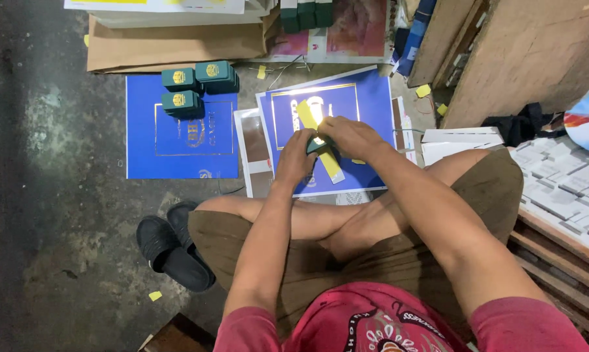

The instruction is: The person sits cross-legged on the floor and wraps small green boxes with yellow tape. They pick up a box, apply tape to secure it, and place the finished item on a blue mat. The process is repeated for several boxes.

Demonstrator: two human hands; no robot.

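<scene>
A small green box [318,145] is being clamped between the left hand [296,158] and right hand [351,137]; a yellow strip [320,140] is lying slantwise beneath the grip, its long axis running away from the person.

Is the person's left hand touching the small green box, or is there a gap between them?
Touching. In the head view, the left hand has its fingers closed on the small green box, with the right hand gripping it from the other side.

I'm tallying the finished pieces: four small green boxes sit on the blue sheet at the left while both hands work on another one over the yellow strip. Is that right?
Not quite. The head view shows three small green boxes on the blue sheet, not four. The rest holds: the left hand and right hand work on another green box over the yellow strip.
</scene>
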